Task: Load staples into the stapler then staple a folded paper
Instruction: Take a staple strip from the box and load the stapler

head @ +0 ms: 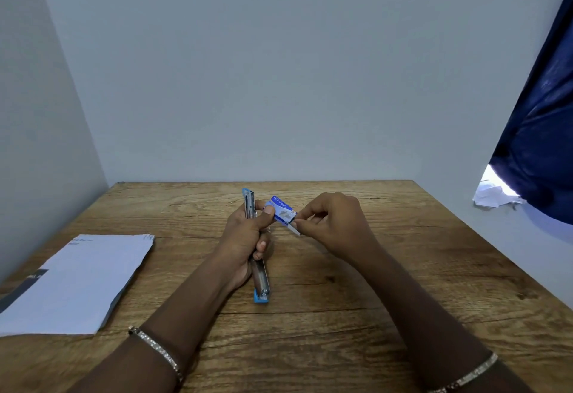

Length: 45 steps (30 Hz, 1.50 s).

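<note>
Currently, nearest on the wooden tabletop (341, 299), the stack of white printed paper sheets (74, 281) is lying at the left, well apart from both hands. Beyond it, the left hand (245, 237) is grasping the unfolded blue-and-metal stapler (262, 281) in curled fingers while its thumb is pinning the small blue cardboard staple box (282, 209) against it. The right hand (336, 225) is pinching a pale sliver (294, 230) at the box's open end, whether tray or staple strip I cannot tell. Pulling sharply against so crowded a grip risks spilling staples or dropping the box.
</note>
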Available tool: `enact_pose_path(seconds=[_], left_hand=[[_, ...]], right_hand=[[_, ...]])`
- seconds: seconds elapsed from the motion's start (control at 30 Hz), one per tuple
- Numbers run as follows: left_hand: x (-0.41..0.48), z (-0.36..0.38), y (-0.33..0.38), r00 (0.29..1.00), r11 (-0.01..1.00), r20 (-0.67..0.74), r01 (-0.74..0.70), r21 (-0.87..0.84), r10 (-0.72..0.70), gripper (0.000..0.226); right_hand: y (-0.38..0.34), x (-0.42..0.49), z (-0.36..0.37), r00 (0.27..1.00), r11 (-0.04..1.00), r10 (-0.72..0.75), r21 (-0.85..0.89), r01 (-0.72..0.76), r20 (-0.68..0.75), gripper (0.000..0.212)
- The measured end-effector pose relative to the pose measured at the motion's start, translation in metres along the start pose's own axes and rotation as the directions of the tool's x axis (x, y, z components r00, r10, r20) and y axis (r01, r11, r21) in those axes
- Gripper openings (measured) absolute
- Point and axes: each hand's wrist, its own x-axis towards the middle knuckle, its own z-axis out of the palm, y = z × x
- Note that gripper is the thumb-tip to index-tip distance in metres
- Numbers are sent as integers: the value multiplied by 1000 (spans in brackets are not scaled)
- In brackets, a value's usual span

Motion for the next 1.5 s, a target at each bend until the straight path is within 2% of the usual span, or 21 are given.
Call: enact_pose_path(seconds=[0.43, 0.67, 1.13, 1.33, 1.5], left_hand=[[-3, 3, 2, 1000, 1000, 15, 7, 10, -7, 7], [0, 2, 1, 1000, 1000, -10, 16, 8, -16, 9], [0, 1, 2, 1000, 998, -11, 21, 56, -20, 13], [-2, 3, 3, 999, 997, -26, 37, 68, -35, 10], [-1, 2, 4, 995, 995, -48, 89, 39, -87, 11]], right_hand=[[1, 0, 7, 990, 989, 140, 51, -138, -31, 6], [2, 0, 4, 993, 993, 114, 30, -113, -21, 12], [-2, 0, 7, 997, 996, 81, -30, -81, -9, 10], [1, 1, 6, 997, 997, 77, 30, -76, -29, 4], [5, 2, 2, 990, 965, 122, 242, -103, -66, 10]])
